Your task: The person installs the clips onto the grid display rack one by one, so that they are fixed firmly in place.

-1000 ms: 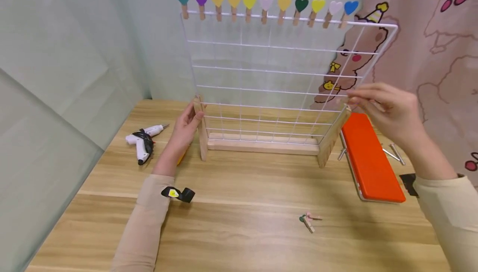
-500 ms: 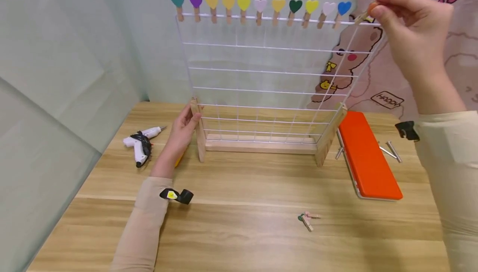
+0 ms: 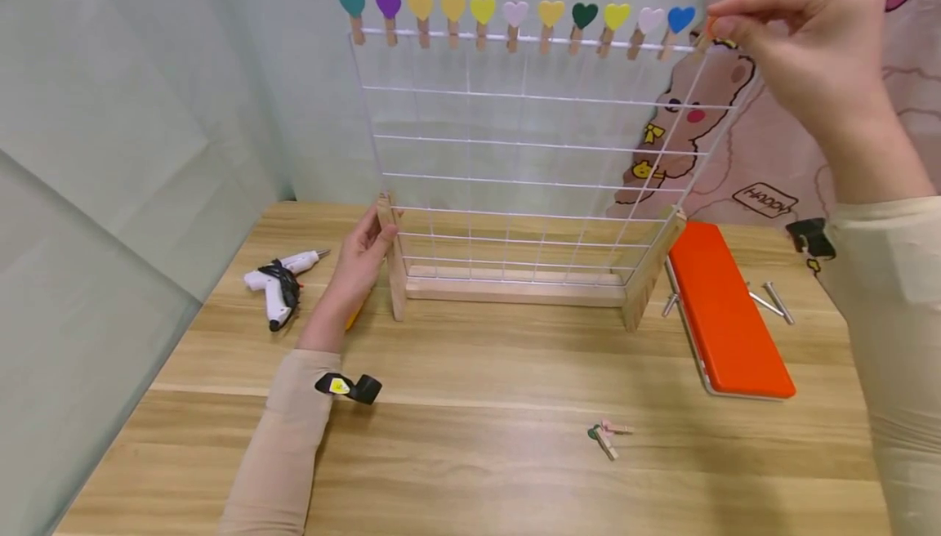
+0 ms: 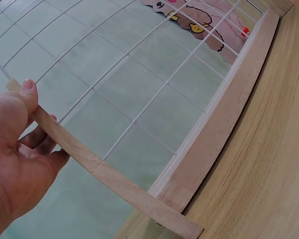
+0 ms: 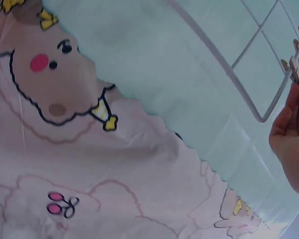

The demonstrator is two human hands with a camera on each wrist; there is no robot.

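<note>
A white wire grid (image 3: 468,92) stands upright in a wooden stand. My left hand (image 3: 360,254) grips the stand's left post (image 3: 395,279); in the left wrist view the thumb lies on one side of that post (image 4: 119,181) and fingers show on the other. At the grid's top right, my right hand (image 3: 823,54) pinches a clothespin with an orange heart (image 3: 711,28), mostly covered by the fingertips. Its wooden end is at the top bar, just right of the clothespin with a blue heart (image 3: 681,20). Several heart clothespins line the bar to the left.
Two loose clothespins (image 3: 606,441), green and pink, lie on the table (image 3: 470,389). An orange-red case (image 3: 735,315) and metal bolts (image 3: 779,303) are at right. A white glue gun (image 3: 278,291) lies at left. A patterned curtain (image 3: 794,136) hangs behind.
My right hand has risen from the right post to the top bar with the orange-heart clothespin, then shifted left toward the blue-heart one. My left hand keeps its grip on the left post.
</note>
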